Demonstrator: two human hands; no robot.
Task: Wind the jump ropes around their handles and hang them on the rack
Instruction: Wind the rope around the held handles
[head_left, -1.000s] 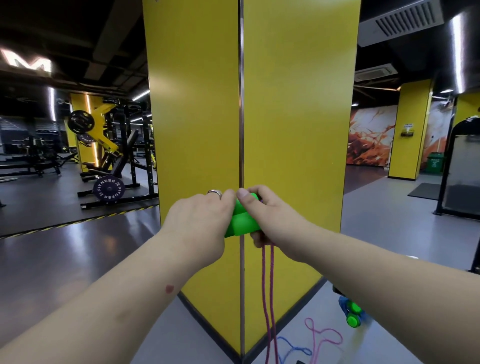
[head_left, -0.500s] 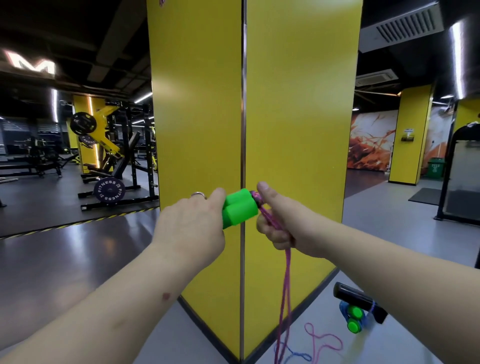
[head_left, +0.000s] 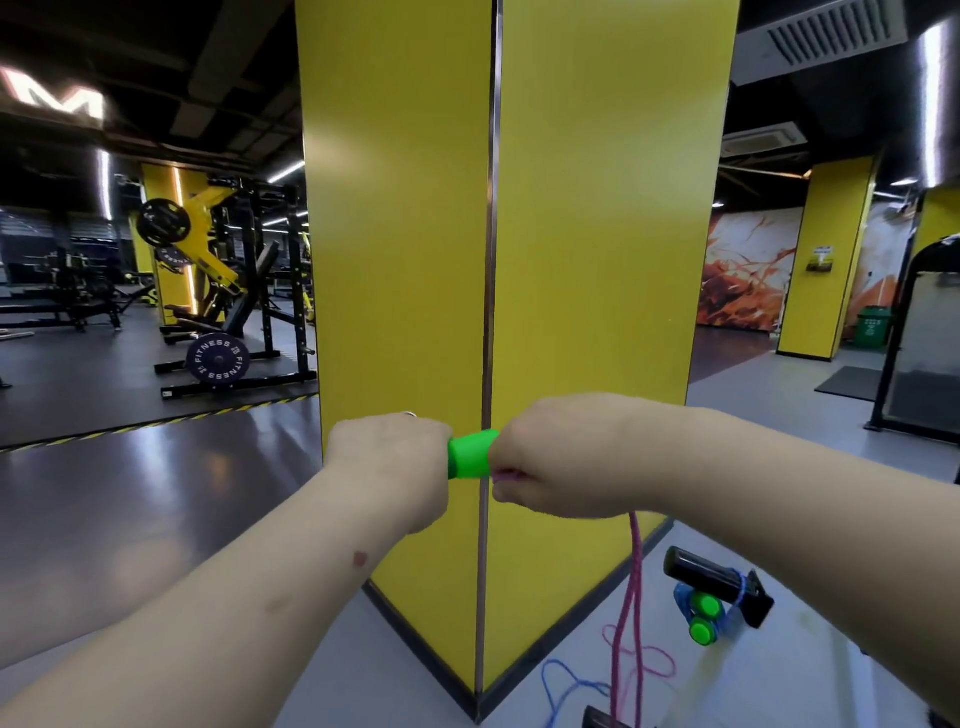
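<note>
Two hands work one rope: left hand (head_left: 387, 467) fingers curl round the green handles (head_left: 470, 453), right hand (head_left: 550, 467) fingers pinch the pink rope (head_left: 635, 577) just beside them. Advise tight, even turns, keeping tension below the fingers.

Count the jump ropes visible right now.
2. The pink rope hangs from the right hand, its green handles held by both hands. The blue rope lies on the floor, right. More may be hidden.
</note>
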